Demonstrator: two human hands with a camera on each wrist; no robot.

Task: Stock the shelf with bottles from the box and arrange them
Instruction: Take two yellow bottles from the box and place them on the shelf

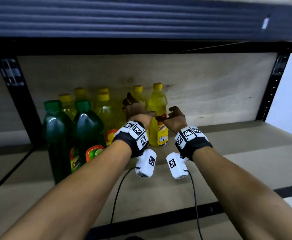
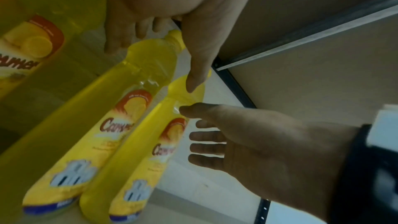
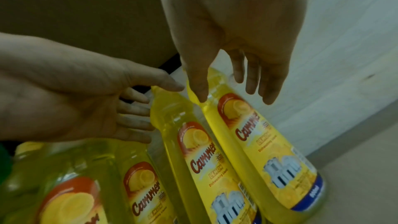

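Several yellow dish-liquid bottles stand on the shelf board [image 1: 237, 153] against its back panel. My two hands bracket the rightmost yellow bottle [image 1: 158, 104] [image 3: 258, 142]. My left hand [image 1: 138, 110] [image 2: 155, 67] is open on its left, with straight fingers against the neck of the neighbouring yellow bottle [image 3: 193, 151] [image 2: 103, 125]. My right hand [image 1: 171, 113] [image 3: 226, 94] is open on its right, fingers hanging loosely. Its thumb is close to that bottle's shoulder, and I cannot tell whether it touches. Neither hand grips anything.
Two green bottles [image 1: 58, 132] [image 1: 88, 125] stand at the front left of the group. Black shelf posts [image 1: 271, 87] [image 1: 18, 94] frame the bay, and the upper shelf beam [image 1: 141, 46] is overhead. The board stretches bare to the right. Cables [image 1: 117, 191] hang from both wrists.
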